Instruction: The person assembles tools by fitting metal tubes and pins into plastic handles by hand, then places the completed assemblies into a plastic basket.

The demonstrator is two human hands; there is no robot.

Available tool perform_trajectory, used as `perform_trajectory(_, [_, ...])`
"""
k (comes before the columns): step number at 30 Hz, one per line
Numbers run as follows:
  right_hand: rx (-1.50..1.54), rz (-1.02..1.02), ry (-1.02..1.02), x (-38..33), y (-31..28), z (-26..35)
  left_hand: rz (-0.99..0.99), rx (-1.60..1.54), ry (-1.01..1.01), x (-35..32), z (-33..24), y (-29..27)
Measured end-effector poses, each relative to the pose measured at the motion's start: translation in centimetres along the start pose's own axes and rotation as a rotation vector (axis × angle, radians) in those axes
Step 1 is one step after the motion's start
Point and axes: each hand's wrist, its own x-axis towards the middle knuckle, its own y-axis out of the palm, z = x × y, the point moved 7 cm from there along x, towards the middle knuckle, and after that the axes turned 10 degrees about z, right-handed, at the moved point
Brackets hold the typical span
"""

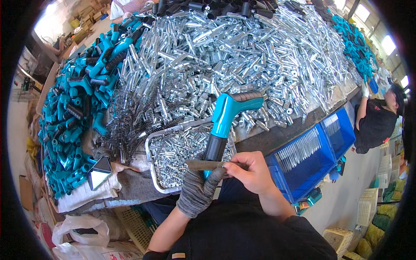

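The left hand [197, 188], in a grey knit glove, was closed around the black lower barrel of a teal tool [223, 125], holding it over the near edge of the worktop [277, 136]. The tool's long axis ran nearly upright in the view, leaning slightly right, with its barrel end down in the glove and its top pointing away from the person; there the teal body bent into a handle with a black ribbed grip, which pointed right. The bare right hand [253, 171] pinched a thin, dull brown rod [203, 164] between thumb and fingers (its left tip reached past the glove), and the rod lay almost level, crossing the barrel at a right angle just above the gloved fingers. Behind the hands sat a metal tray [152, 162] of small bright parts, next to a tangle of dark springs [125, 130]. The worktop beyond carried a broad heap of silvery tubes [242, 52], with teal housings [69, 125] piled along its left side. Blue bins [312, 167] of metal pieces stood at the right below the worktop's edge, and another person [377, 123] in black sat further right on a pale floor.
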Motion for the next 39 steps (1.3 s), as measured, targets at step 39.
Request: perform_trajectory(39, [-0.057,0.026,-0.114,0.1,1.4,3.9,0.024,-0.110,0.030,-0.5,-2.6,-1.1])
